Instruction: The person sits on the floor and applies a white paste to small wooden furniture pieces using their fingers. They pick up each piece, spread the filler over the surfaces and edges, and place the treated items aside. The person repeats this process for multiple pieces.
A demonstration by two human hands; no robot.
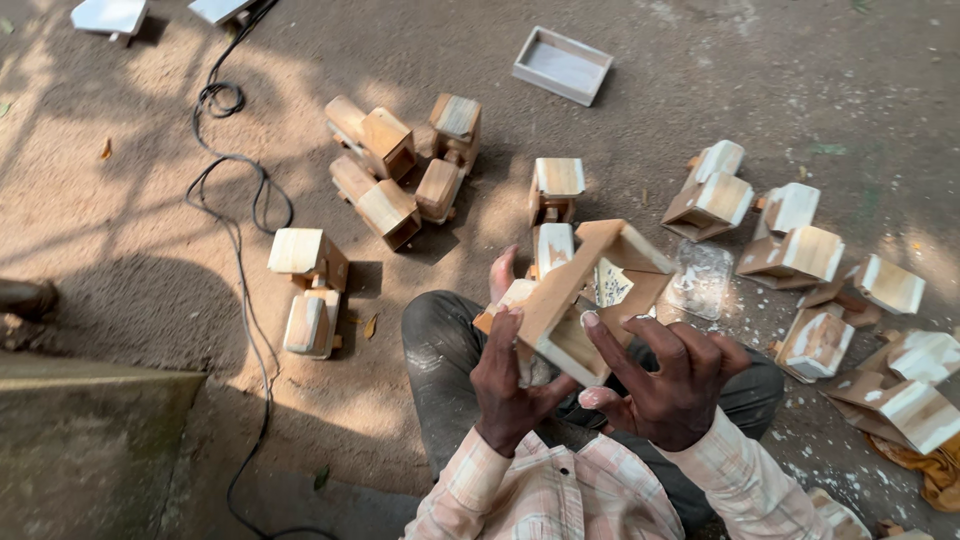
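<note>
Centre of the frame, just below the middle: a small open-fronted wooden house-shaped box with pale unpainted walls and white-smeared edges [590,300], tilted on a diagonal and held up over the lap. Left hand [510,375] wrapped around its lower left corner, fingers closed on the wood, thumb up along the edge. Right hand [670,385] at the lower right side, fingers spread and half open, fingertips [590,320] pressing the rim, white smears on the nails. Pale checked shirt cuffs [530,490] at the bottom edge, dark grey trouser knees [440,345] beneath the box.

Scattered on the brown dirt ground [150,200]: a cluster of plain wooden boxes [400,170] in the upper middle, two more wooden boxes [310,285] at left centre, a row of white-topped wooden boxes [810,260] along the right side. Clear plastic container [700,280] just right of the held box. Shallow white rectangular tray [562,65] near the top centre. Black electric cable [240,220] snaking from upper left down to the bottom edge. Grey concrete slab [90,450] in the lower left corner.
</note>
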